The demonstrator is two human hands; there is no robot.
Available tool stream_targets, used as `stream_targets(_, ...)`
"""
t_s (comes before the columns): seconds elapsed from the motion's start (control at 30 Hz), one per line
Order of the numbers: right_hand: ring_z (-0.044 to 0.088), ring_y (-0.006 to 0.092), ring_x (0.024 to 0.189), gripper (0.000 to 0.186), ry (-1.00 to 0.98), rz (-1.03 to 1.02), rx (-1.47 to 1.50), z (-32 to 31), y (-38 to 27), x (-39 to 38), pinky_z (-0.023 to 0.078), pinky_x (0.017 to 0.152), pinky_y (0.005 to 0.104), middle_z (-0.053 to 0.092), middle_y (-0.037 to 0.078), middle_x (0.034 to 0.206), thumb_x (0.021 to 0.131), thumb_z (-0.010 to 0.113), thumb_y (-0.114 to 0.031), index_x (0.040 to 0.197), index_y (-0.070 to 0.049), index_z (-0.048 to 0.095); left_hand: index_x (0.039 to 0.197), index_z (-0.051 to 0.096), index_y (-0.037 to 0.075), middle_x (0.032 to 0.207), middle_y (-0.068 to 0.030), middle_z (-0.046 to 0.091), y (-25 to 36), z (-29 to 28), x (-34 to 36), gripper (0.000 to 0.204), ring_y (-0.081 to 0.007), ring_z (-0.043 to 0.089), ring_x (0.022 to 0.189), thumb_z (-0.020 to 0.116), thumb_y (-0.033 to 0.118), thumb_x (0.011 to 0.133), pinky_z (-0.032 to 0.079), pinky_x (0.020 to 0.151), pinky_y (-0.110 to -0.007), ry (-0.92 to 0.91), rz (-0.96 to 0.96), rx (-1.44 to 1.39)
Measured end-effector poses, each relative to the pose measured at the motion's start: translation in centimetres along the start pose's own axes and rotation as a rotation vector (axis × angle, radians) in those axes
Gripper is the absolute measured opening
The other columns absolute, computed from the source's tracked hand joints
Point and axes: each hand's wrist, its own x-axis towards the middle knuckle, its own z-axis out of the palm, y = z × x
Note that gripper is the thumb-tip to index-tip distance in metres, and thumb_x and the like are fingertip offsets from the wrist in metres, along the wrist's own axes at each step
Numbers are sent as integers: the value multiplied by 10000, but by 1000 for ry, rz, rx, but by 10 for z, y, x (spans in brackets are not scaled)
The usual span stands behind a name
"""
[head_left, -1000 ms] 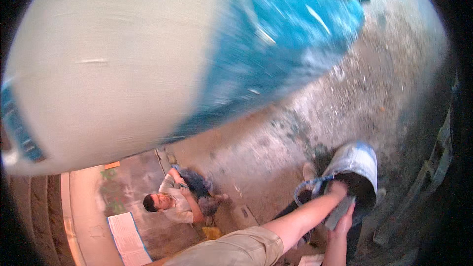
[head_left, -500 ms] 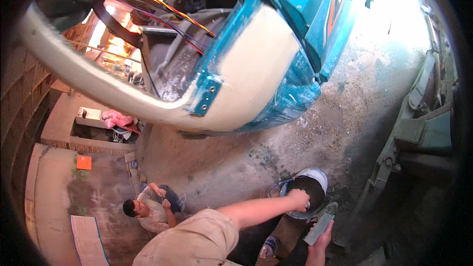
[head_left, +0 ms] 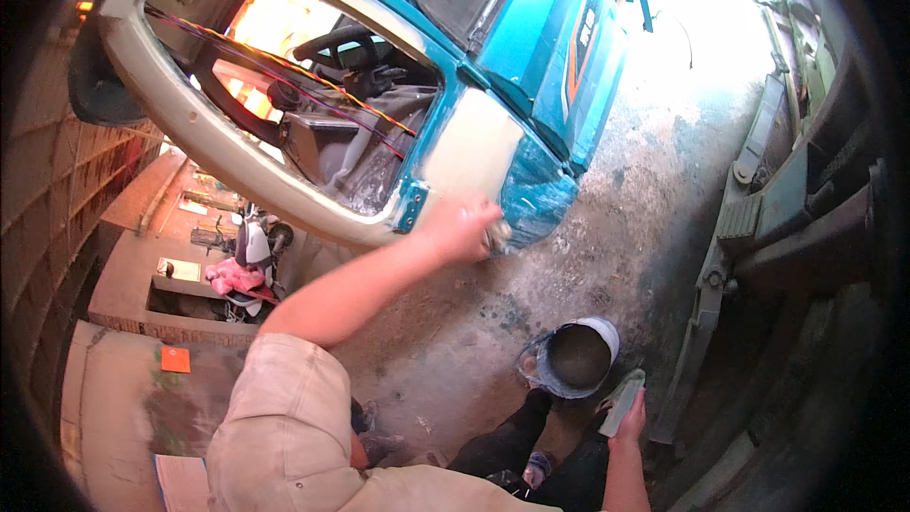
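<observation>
Pressing left hand (head_left: 462,228) on car body (head_left: 474,152), right hand (head_left: 629,410) perhaps gripping scraper (head_left: 621,402)

We stand on a stained, dusty concrete floor (head_left: 654,199), mottled grey and brown. A round bucket (head_left: 574,357) with a dark interior sits directly on it. Left of the bucket, the floor carries pale debris and scuffs. Right of the bucket, long metal frame parts (head_left: 749,218) lie along the floor. Beyond the bucket, the teal vehicle body (head_left: 531,66) rises over it
</observation>
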Motion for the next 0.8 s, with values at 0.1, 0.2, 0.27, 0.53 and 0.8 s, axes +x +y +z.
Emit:
stream_targets(0.1, 616, 194, 832, 568, 21, -10, 1, 5, -6, 6, 514, 705, 362, 632, 44, 1056, 1100, 534, -563, 1452, -121, 581, 1054, 709, 126, 1075, -106, 667, -53, -40, 38, 345, -339, 648, 1069, 800, 241, 742, 527, 859, -499, 37, -7, 306)
stream_targets(0.2, 659, 183, 761, 571, -15, -27, -28, 5, -8, 13, 547, 634, 346, 664, 62, 984, 1104, 521, -580, 1403, -103, 616, 1108, 701, 156, 1120, -84, 653, -104, -68, 67, 395, -313, 632, 1094, 785, 197, 724, 509, 924, -459, 202, 71, 496)
stream_targets(0.27, 659, 181, 758, 566, 8, -18, -33, 1, -7, 18, 544, 631, 342, 665, 65, 967, 1105, 519, -577, 1401, -105, 616, 1185, 696, 186, 1206, -74, 653, -131, -80, 83, 445, -301, 626, 1150, 770, 134, 749, 506, 982, -456, 292, 175, 561)
stream_targets(0.53, 650, 165, 769, 533, 58, 51, -157, 6, 8, 25, 534, 661, 337, 672, 47, 1003, 1110, 539, -530, 1431, -112, 612, 1193, 720, 288, 1200, 26, 689, -176, -103, 104, 324, -206, 642, 1155, 710, 266, 870, 459, 1035, -425, 344, 461, 735)
stream_targets(0.8, 612, 128, 812, 471, 21, -108, -151, 83, 45, 59, 501, 688, 309, 657, 2, 1013, 1128, 550, -430, 1457, -99, 612, 775, 642, 196, 833, -2, 645, -173, -86, 132, 240, -226, 659, 900, 780, 392, 770, 459, 838, -407, 378, 420, 766)
